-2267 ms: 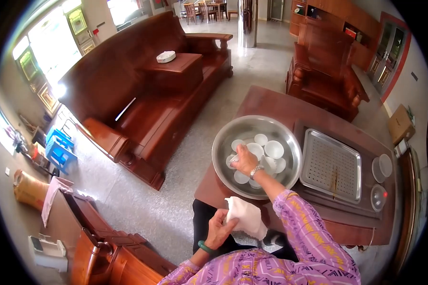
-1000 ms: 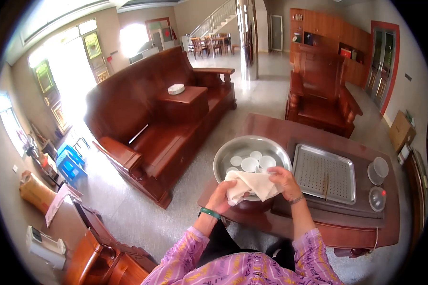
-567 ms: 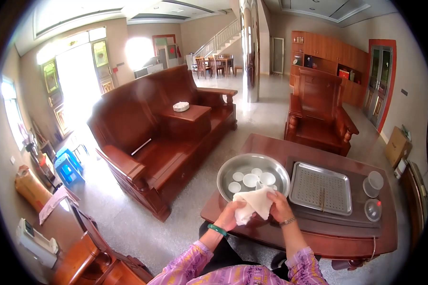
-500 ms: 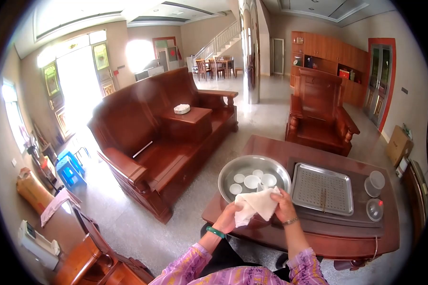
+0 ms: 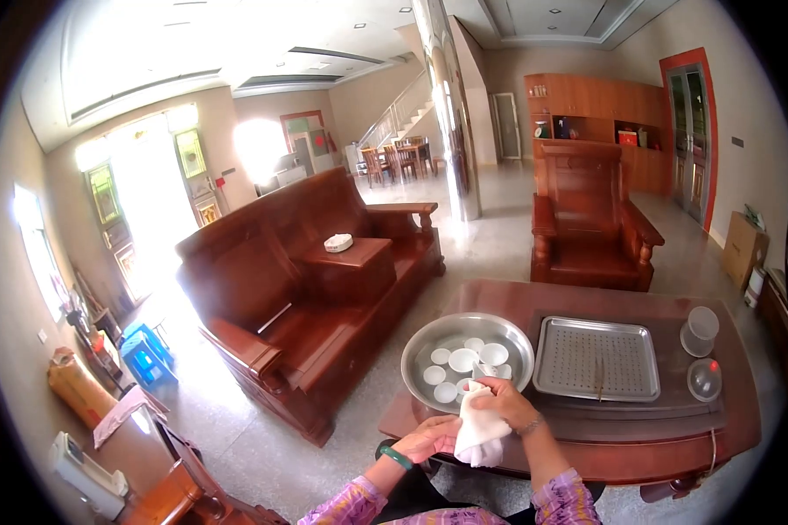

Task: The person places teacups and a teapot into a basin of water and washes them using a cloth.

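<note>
A white cloth (image 5: 481, 433) is bunched between my two hands at the near rim of a round metal basin (image 5: 416, 341). My right hand (image 5: 510, 406) is closed over the top of the cloth. At its left edge, the fingers of my left hand (image 5: 431, 437) pinch the fabric. Several small white cups and dishes lie in the basin, among them a white bowl (image 5: 494, 353). Something white (image 5: 484, 371) shows just above the cloth; I cannot tell whether it is held or rests in the basin.
The basin stands on a dark red wooden table (image 5: 499, 297), left of a perforated metal tray (image 5: 597, 354). Stacked clear containers (image 5: 699, 332) and a glass lid-like dome (image 5: 704, 380) sit at the right. Beyond are a wooden sofa (image 5: 263, 289) and armchair (image 5: 587, 219).
The cloth, earlier spread between both hands, is now gathered and hangs lower under my right hand. My left hand has shifted to its side. The camera view has tilted upward.
</note>
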A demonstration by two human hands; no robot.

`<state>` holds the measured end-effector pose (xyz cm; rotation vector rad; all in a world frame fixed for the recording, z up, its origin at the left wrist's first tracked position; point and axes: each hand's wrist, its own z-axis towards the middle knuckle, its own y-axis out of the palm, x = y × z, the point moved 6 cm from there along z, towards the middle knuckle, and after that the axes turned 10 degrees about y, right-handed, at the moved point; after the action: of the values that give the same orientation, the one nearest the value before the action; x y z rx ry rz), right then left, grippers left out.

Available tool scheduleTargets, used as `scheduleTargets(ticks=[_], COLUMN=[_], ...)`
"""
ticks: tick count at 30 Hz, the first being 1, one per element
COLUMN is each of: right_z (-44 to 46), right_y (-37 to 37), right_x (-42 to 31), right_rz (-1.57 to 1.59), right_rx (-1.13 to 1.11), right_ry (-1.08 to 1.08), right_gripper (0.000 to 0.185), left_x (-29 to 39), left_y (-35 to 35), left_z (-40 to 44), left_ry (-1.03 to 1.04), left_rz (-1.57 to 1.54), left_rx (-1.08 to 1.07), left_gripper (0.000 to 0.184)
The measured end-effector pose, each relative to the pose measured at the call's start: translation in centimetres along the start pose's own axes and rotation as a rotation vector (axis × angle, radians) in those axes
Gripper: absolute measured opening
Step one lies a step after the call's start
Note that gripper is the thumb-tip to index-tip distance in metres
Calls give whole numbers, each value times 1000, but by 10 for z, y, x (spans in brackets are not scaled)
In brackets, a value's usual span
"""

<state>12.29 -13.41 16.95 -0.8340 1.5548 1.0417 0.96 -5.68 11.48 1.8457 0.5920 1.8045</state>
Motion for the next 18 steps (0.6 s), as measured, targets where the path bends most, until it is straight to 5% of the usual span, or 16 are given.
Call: scheduleTargets(ticks=[7,12,13,18], right_z=[-27,-26,-28,-26], right_y=[-23,-38,-32,-45], right_x=[13,42,42,34], right_rz=[43,276,336,117], right_rx=[96,70,44,188], right_ry=[-70,-65,-74,-47], right_gripper=[36,49,34,23], left_x=[-8,5,7,7], left_y=[2,7,0,-12], left_z=[10,22,25,33], left_ry=[128,237,285,328], left_rz=[7,-19,-23,-26], left_rx=[230,184,184,211], left_gripper=[8,12,13,25])
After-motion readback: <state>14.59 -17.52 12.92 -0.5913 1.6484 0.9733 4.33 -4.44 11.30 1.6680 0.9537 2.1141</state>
